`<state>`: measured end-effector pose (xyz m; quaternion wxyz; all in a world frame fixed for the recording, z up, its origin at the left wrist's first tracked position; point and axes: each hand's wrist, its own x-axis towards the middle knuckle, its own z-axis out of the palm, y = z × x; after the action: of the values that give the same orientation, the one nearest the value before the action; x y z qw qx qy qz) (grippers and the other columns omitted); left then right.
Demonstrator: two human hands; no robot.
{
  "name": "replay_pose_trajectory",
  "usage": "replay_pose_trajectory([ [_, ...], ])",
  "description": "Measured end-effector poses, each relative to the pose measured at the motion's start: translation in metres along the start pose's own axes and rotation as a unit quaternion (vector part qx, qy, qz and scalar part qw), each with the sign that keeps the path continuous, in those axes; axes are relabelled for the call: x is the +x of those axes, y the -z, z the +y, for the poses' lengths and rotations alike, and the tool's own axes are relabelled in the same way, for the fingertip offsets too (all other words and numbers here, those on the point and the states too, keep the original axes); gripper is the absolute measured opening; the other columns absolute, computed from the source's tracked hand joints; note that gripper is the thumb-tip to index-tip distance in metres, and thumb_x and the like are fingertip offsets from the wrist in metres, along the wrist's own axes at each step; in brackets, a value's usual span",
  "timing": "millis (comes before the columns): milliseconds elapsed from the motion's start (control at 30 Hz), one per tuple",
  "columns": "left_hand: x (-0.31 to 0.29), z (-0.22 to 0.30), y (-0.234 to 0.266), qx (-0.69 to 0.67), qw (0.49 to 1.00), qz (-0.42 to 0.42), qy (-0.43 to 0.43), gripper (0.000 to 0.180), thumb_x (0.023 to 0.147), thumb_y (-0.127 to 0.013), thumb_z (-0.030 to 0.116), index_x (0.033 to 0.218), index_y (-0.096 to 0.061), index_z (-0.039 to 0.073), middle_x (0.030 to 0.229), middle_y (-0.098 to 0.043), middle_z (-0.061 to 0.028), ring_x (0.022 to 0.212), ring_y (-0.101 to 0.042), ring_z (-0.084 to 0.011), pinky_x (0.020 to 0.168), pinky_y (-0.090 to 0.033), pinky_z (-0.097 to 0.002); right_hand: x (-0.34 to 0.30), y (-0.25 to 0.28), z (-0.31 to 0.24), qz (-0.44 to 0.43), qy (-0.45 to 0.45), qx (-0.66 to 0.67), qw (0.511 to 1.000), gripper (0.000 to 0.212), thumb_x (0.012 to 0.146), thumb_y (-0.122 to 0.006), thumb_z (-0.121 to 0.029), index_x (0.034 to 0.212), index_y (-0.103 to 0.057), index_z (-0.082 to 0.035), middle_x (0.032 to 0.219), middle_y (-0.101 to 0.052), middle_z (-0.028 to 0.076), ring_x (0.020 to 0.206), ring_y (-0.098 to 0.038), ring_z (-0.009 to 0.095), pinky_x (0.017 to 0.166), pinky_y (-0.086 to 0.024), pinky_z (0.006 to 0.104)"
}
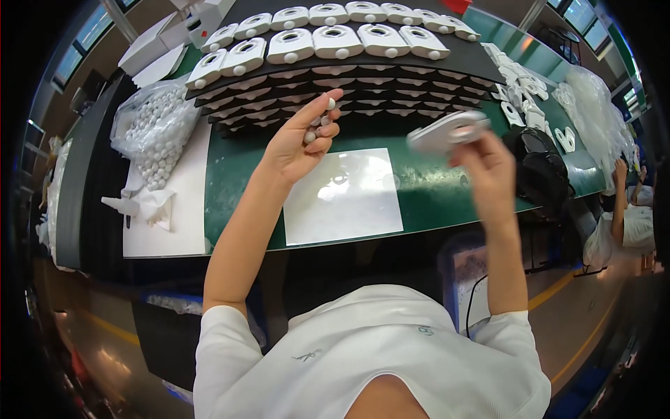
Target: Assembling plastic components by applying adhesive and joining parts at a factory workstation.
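My left hand is raised over the table with its fingers curled around several small white balls. One of these balls sits between the thumb and fingertip. To the right, my right hand grips a white plastic housing with a round opening, slightly blurred by motion and held above the green tabletop. Between and below the hands lies a glossy white sheet. Similar white housings, each with a white ball at its near end, stand in rows on the top black tray of a stack.
A clear bag of white balls rests at the left, near a white nozzle-like piece and crumpled tissue. Loose white housings, a black bag and clear plastic wrap occupy the right. Another person's arm shows at far right.
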<state>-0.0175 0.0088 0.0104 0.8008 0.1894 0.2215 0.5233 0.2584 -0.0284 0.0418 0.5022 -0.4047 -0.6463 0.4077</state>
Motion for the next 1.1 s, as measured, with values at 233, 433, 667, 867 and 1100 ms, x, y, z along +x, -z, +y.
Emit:
replay_pose_trajectory([
  [233,-0.002,-0.003,0.009,0.11,0.99,0.036,-0.085,0.021,0.08,-0.063,0.011,0.097,-0.054,0.004,0.09,-0.055,-0.0029,0.063,-0.042,-0.0046,0.039,-0.023,-0.0132,0.002,-0.084,0.038,-0.155,-0.086,0.047,0.983,0.014,0.087,-0.05,-0.006,0.1,-0.05,0.0,0.085,-0.057,0.002,0.074,-0.053,0.007,0.068,-0.044,0.0213],
  [433,-0.004,-0.002,0.01,0.115,0.99,0.03,-0.079,0.021,0.081,-0.063,0.017,0.098,-0.056,0.005,0.089,-0.056,-0.0015,0.062,-0.042,-0.0038,0.039,-0.023,-0.0133,0.0,-0.093,0.044,-0.151,-0.08,0.009,0.985,0.012,0.087,-0.05,-0.006,0.098,-0.05,-0.002,0.084,-0.057,0.002,0.075,-0.052,0.006,0.067,-0.043,0.0208],
  [667,-0.005,-0.004,0.01,0.112,0.99,0.043,-0.073,0.023,0.082,-0.063,0.018,0.1,-0.058,0.006,0.089,-0.056,-0.0016,0.06,-0.04,-0.003,0.039,-0.023,-0.0134,-0.002,-0.093,0.045,-0.14,-0.03,-0.063,0.988,0.009,0.087,-0.049,-0.005,0.096,-0.049,-0.002,0.08,-0.056,0.003,0.069,-0.05,0.007,0.063,-0.043,0.0213],
  [867,-0.003,-0.005,0.006,0.13,0.987,0.025,-0.086,0.028,0.082,-0.062,0.015,0.107,-0.055,0.005,0.092,-0.056,-0.0031,0.058,-0.038,-0.0022,0.038,-0.022,-0.0134,-0.003,-0.09,0.047,-0.143,0.0,-0.105,0.984,0.01,0.086,-0.051,-0.004,0.095,-0.049,-0.001,0.08,-0.054,0.004,0.069,-0.049,0.008,0.061,-0.042,0.0218],
  [1100,-0.003,-0.005,0.008,0.138,0.987,0.018,-0.081,0.03,0.084,-0.059,0.016,0.112,-0.053,0.006,0.098,-0.056,-0.0043,0.058,-0.037,-0.0017,0.038,-0.021,-0.0124,-0.003,-0.094,0.044,-0.155,0.042,-0.107,0.981,0.012,0.087,-0.049,-0.003,0.099,-0.049,-0.003,0.086,-0.055,0.004,0.071,-0.051,0.012,0.063,-0.042,0.0243],
])
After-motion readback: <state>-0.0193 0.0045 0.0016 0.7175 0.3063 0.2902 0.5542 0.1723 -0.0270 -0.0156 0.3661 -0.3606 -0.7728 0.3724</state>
